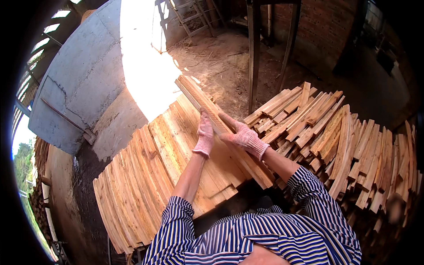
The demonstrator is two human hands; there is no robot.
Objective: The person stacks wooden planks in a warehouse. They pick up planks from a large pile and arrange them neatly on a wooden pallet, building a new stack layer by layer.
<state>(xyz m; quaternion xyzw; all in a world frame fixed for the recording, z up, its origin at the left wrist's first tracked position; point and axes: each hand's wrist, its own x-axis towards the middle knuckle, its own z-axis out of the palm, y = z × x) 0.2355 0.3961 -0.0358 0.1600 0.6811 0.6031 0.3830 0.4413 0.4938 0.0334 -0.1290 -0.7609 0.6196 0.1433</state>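
Where wooden slats [247, 163] slant, planks [138, 181] lie beneath

Head view: the gloved left hand [204, 136] and gloved right hand [245, 138] clamp the slats between them. The planks extend left of the hands; a jumbled pile of battens [327, 128] lies to their right.

Matt knitted cloth covers the left hand [204, 134] and right hand [246, 139], both against a dry, unvarnished wooden strip [247, 160]. Wooden boards [165, 141] show bare grain; stacked wooden pieces [327, 132] look rough-sawn. The shirt [278, 234] is woven cloth, the brick wall [324, 31] coarse, the grey wall [88, 66] matt and cement-like.
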